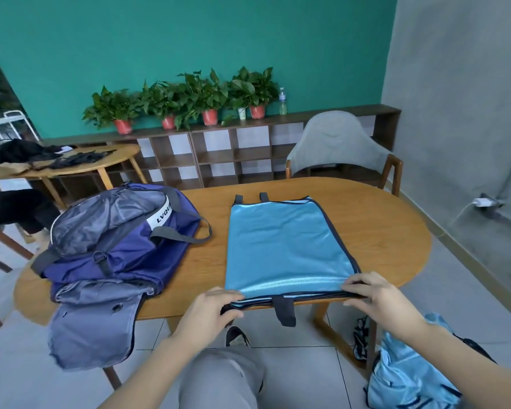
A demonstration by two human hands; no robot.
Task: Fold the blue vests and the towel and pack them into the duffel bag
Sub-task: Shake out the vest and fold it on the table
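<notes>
At the wooden bench's (pixel 366 231) near edge, pinched light-blue mesh vest's (pixel 286 246) hem corners with both hands (pixel 210 311) (pixel 378 299), seemingly mid-fold; lifting forward due next.

A light blue vest (pixel 289 246) lies flat on the oval wooden table (pixel 381 231), its near edge at the table's rim. The left hand (pixel 210 311) and right hand (pixel 375 296) pinch its two near corners. A navy duffel bag (pixel 115 240) sits open to the left.

Under the left grip (pixel 210 311) and right grip (pixel 375 299), the vest's (pixel 286 246) near corners are hidden. Right of the right grip, a blue bundle (pixel 407 376) runs off the bottom edge. The bag's (pixel 115 240) white lettering is cut short by a fold.
</notes>
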